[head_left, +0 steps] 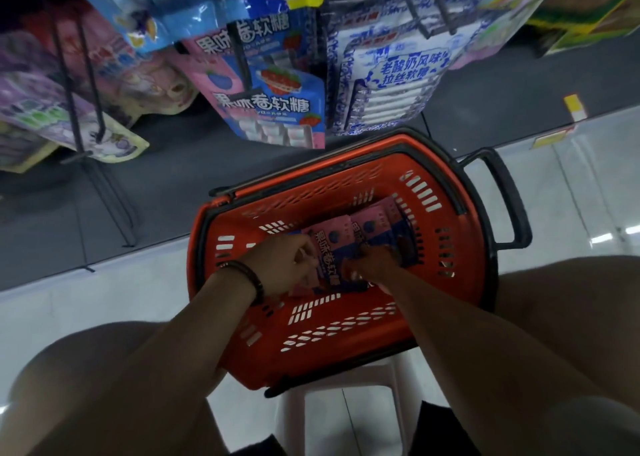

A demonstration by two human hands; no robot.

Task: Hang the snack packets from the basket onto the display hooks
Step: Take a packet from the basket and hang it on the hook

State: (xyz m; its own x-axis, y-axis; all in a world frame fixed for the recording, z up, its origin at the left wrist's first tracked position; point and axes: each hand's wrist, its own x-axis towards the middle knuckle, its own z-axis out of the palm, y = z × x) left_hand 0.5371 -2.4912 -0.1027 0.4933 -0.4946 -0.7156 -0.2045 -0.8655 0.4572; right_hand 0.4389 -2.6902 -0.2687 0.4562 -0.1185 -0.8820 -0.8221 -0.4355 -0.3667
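Left hand [287, 268] grips pink snack packet [334, 244] | right hand [375, 265] among packets [381, 225], grip unclear | both inside red basket [450, 209]

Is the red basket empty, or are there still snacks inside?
Not empty. Pink-and-blue snack packets lie on the bottom of the basket, with the left hand and right hand on them.

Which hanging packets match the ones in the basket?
The pink-and-blue packets on the middle hook; the blue-and-white packets hang right of them, the purple packets left.

The slotted orange plastic basket [346, 331], black-rimmed, is holding pink-and-navy flat packets [336, 244]; blue-and-white patterned packets [398, 85] are hanging above.
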